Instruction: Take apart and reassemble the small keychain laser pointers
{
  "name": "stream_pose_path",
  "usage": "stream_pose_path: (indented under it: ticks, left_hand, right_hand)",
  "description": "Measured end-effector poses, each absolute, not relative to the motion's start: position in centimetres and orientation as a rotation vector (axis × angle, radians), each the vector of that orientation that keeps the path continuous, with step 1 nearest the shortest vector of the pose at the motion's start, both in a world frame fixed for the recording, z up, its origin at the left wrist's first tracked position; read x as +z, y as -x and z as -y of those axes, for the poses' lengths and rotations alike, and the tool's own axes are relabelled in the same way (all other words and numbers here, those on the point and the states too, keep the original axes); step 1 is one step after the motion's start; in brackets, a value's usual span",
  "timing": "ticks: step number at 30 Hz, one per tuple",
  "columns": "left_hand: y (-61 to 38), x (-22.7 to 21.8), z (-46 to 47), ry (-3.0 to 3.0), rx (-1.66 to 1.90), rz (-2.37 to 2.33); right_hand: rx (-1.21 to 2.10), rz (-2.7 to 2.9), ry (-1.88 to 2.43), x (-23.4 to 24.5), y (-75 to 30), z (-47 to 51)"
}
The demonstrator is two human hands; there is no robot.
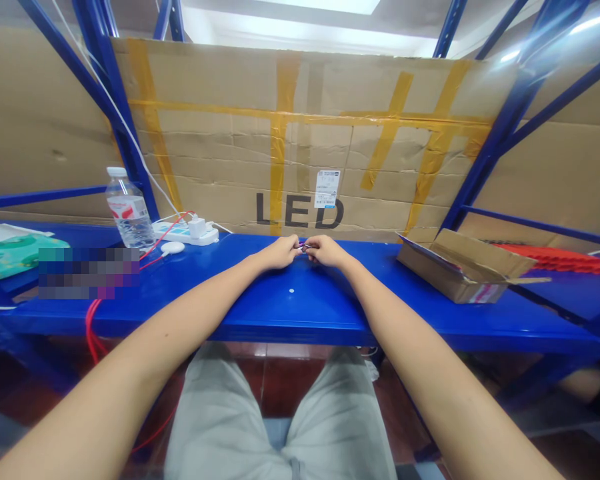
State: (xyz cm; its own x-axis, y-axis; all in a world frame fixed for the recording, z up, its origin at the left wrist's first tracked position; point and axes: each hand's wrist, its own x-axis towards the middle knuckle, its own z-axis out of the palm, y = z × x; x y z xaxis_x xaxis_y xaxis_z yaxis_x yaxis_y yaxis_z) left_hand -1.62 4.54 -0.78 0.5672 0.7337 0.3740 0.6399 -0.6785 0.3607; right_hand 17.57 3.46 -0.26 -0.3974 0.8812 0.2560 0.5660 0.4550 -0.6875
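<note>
Both of my hands meet over the far part of the blue table (300, 313), close to the cardboard behind it. My left hand (283, 253) has its fingers closed at the left end of a small dark purple and metallic object (303, 247). On the object's other side, my right hand (326, 251) pinches it between thumb and fingers. The object is too small and too covered by fingers to name. A small white round spot (291, 291) lies on the tabletop nearer to me.
To the left stand a water bottle (129, 210), a white power strip (185, 231) with a plugged-in adapter, and red cables (91, 327). An open cardboard box (460, 263) sits at right, with red material (555, 258) behind it. A large cardboard sheet (220, 153) walls off the back.
</note>
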Motion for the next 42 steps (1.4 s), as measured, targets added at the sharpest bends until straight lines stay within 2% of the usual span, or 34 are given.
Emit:
stream_pose_path:
  ticks: [6,13,19,31,42]
  left_hand:
    - [1.3,-1.1,-5.0,-2.514,0.733,-1.215]
    - [1.3,-1.1,-5.5,-2.337,0.762,-1.182]
    - [1.0,-0.7,-4.8,-1.960,0.680,-1.126]
    - [2.9,1.2,-4.6,-1.261,0.451,-0.845]
    - [2.4,1.7,-3.9,-1.153,0.419,-0.823]
  right_hand:
    - [0.669,2.161,1.198,-0.3,-17.5,-3.2]
    - [0.506,2.202,1.184,-0.5,-17.4,-3.5]
    - [0.276,2.235,1.118,-0.1,-17.2,-3.3]
    - [0.140,2.236,1.008,0.5,-16.4,-2.5]
    - [0.006,2.220,0.994,1.0,-16.6,-2.6]
